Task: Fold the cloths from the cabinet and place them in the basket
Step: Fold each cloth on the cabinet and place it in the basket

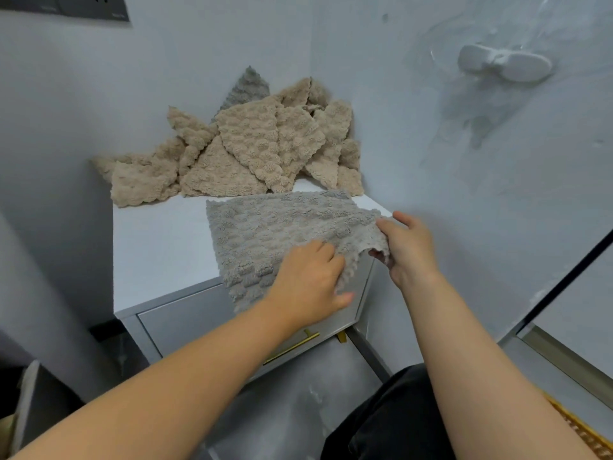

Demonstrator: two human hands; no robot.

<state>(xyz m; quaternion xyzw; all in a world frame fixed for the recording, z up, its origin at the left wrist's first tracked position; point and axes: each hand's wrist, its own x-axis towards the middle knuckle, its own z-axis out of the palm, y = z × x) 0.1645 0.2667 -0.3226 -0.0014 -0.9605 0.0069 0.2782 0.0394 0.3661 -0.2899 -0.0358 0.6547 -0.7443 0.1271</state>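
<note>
A grey textured cloth (265,227) lies spread on the white top of the small cabinet (159,247), its near edge hanging over the front. My left hand (311,280) grips the cloth's near edge, fingers curled under it. My right hand (408,247) pinches the cloth's right corner, lifting it slightly off the cabinet edge. A heap of beige cloths (245,151) is piled at the back against the wall corner, with one grey cloth (247,88) poking up behind it. A woven basket's rim (583,429) shows at the bottom right edge.
Walls close in on the left, behind and to the right of the cabinet. A white hook fitting (504,63) is stuck on the right wall. The cabinet drawer has a gold handle (298,346). A dark object (20,403) stands at the lower left.
</note>
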